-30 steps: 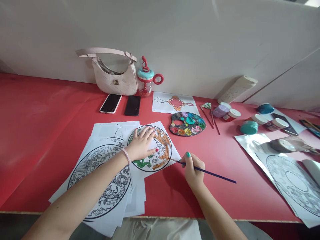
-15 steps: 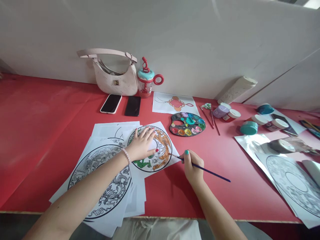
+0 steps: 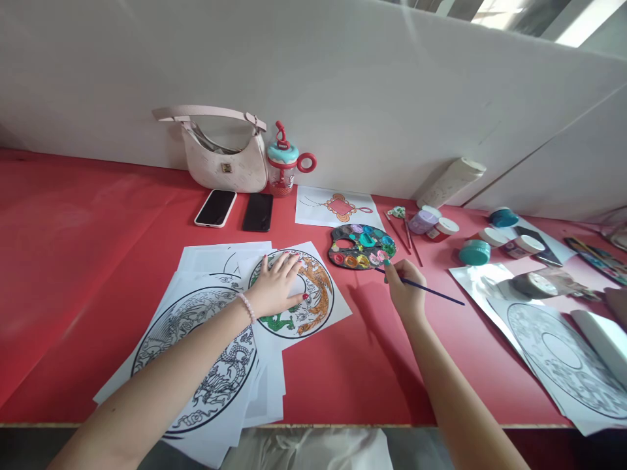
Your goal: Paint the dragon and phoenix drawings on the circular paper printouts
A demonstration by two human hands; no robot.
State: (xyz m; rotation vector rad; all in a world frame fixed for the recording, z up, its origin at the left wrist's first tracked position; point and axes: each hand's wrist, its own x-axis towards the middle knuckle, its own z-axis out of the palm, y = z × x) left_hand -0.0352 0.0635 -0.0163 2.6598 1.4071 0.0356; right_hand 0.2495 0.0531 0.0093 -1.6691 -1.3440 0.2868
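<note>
My left hand (image 3: 278, 285) lies spread on a round line drawing (image 3: 318, 301), partly painted with an orange phoenix and a green dragon; it covers part of the design. In my right hand (image 3: 407, 287) is a dark blue paintbrush (image 3: 435, 293), gripped near the bristle end. Its tip is at the lower edge of the black paint palette (image 3: 356, 266), which carries several colours; whether it touches paint I cannot tell. Beneath my left forearm, a larger uncoloured dragon drawing (image 3: 230, 365) rests on a stack of sheets.
Behind stand a pink handbag (image 3: 228, 163), a lidded cup (image 3: 283, 170) and two phones (image 3: 258, 212). A knot picture (image 3: 337, 207) lies behind the palette. Spare brushes (image 3: 407, 234), paint jars (image 3: 474, 252) and another drawing (image 3: 543, 365) are to the right. Another person's hand (image 3: 618, 303) shows at the right edge.
My right hand has moved the paintbrush away from the orange phoenix, up and right to the palette's edge. My left hand stays on the drawing. The camera view has shifted slightly.
</note>
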